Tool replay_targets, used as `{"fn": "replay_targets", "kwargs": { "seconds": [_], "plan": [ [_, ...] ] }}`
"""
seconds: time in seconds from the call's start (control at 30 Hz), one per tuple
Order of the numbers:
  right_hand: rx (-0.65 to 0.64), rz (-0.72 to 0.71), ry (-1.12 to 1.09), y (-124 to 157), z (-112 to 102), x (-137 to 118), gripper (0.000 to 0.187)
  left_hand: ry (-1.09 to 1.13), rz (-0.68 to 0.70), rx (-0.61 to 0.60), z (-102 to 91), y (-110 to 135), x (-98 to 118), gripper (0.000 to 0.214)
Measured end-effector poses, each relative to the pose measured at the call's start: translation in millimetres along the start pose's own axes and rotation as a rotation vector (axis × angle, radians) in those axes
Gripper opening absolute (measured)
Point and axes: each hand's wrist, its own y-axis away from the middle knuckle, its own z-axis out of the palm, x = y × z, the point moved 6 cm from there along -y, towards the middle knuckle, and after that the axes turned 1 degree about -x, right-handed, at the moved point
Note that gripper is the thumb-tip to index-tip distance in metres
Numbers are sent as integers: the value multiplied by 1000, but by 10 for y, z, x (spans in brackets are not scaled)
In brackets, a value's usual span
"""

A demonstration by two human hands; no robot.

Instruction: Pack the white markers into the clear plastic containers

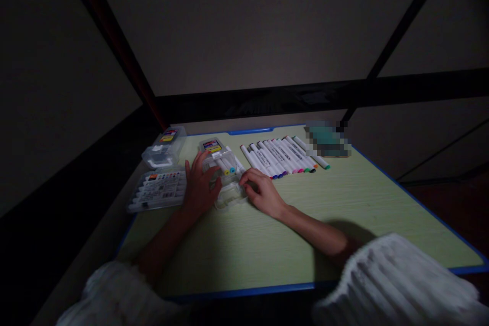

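A clear plastic marker case (231, 196) lies open on the table in front of me, with a few markers (225, 167) showing yellow and blue ends inside it. My left hand (199, 183) is at the case's left side, fingers spread and thumb apart, seemingly touching its edge. At the right side of the case, my right hand (264, 193) has its fingers curled together. What sits between those fingertips is too small to make out. A white marker lies just beyond them. Right of the case, several white markers (280, 157) with coloured ends lie side by side in a row.
To the left, a closed clear case (166, 147) with a handle stands behind a flat pack of markers (158, 188). A blurred phone-like object (328, 140) lies at the back right. The pale green table (344, 198) has a blue rim; panelled walls stand behind it.
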Motion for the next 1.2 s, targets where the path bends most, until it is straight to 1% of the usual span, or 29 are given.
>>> {"fn": "replay_targets", "kwargs": {
  "seconds": [0.27,0.63,0.87,0.97,1.2],
  "plan": [
    [-5,1,-8,-1,-1,0,22,-21,-9,-48,2,-9,9,22],
    [-12,4,-4,0,3,16,22,-26,0,-37,-9,-16,29,19],
    [-16,7,-1,-2,0,8,22,-46,8,-53,-14,-24,32,20],
    [-18,8,2,-4,2,10,22,-39,-3,-57,-5,-21,18,24],
    [-22,5,8,2,8,12,21,-8,-42,-85,0,-25,10,23]
  ]
}}
